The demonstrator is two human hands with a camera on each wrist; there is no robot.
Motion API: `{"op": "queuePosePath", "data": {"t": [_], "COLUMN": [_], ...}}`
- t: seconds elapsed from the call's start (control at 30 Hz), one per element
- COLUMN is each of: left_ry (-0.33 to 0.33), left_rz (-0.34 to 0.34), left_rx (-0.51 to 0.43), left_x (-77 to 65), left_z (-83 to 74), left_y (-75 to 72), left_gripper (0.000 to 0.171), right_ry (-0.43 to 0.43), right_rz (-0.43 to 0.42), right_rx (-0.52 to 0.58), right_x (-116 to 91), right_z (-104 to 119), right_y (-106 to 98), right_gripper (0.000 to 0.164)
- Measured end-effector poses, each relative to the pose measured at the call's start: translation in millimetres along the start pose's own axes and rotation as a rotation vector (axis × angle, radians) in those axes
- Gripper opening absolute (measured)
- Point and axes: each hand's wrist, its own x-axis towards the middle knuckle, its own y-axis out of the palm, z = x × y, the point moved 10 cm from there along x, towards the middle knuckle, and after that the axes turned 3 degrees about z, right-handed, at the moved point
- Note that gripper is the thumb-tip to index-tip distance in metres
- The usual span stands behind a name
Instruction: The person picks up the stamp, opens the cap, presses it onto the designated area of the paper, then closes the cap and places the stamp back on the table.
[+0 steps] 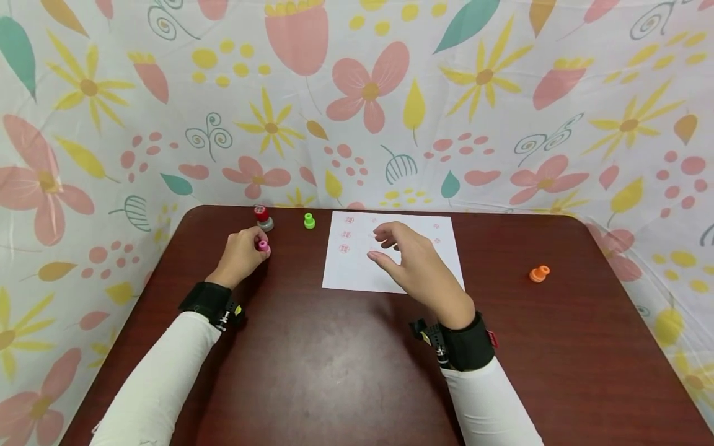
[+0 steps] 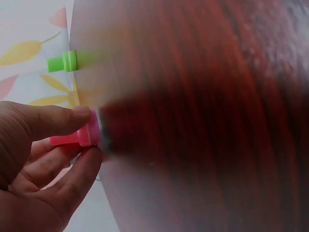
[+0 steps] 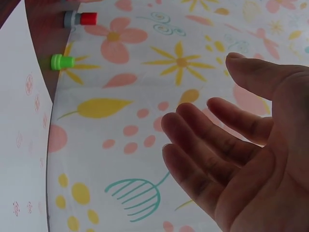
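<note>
My left hand (image 1: 241,257) pinches a small pink stamp (image 2: 87,133) between thumb and fingertips, low at the table's left side. Just behind it stands a red-topped stamp (image 1: 262,215) with a grey base. A light green stamp (image 1: 309,221) stands a little to the right of that one. Over the white sheet (image 1: 357,272) hangs my right hand (image 1: 415,263), fingers loosely bent and holding nothing. Red stamped marks (image 1: 346,235) run down the sheet's left side, with fainter ones at its right; the hand hides part of the middle.
An orange stamp (image 1: 539,274) sits on the right part of the dark brown table (image 1: 312,371). Behind the table's back edge hangs a flower-patterned cloth (image 1: 368,148), which also spans both sides.
</note>
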Motion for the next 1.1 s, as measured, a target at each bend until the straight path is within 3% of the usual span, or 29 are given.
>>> {"op": "queuePosePath", "data": {"t": [0.4,0.67,0.87,1.1], "left_ry": [0.024,0.032,0.131,0.231], "left_rz": [0.016,0.024,-0.049,-0.1], "left_rx": [0.025,0.054,0.149,0.192], "left_x": [4.7,0.0,-15.2,-35.2], "left_z": [-3.2,-7.5,-23.5,-51.5], "left_y": [3.1,1.6,-5.5,-9.9], "left_gripper": [0.021,0.036,0.045,0.052], "right_ry": [-0.024,-0.042,-0.074,-0.129], "right_rz": [0.0,-0.057,-0.094,-0.14], "right_rx": [-0.027,-0.152,-0.298,-0.415], "right_x": [0.7,-4.2,-9.8,-18.4], "right_z": [1.2,-6.0,-26.6,-51.9], "right_y": [-0.3,-19.7,-39.9,-66.6], "right_gripper": [0.039,0.038,0.038,0.038]}}
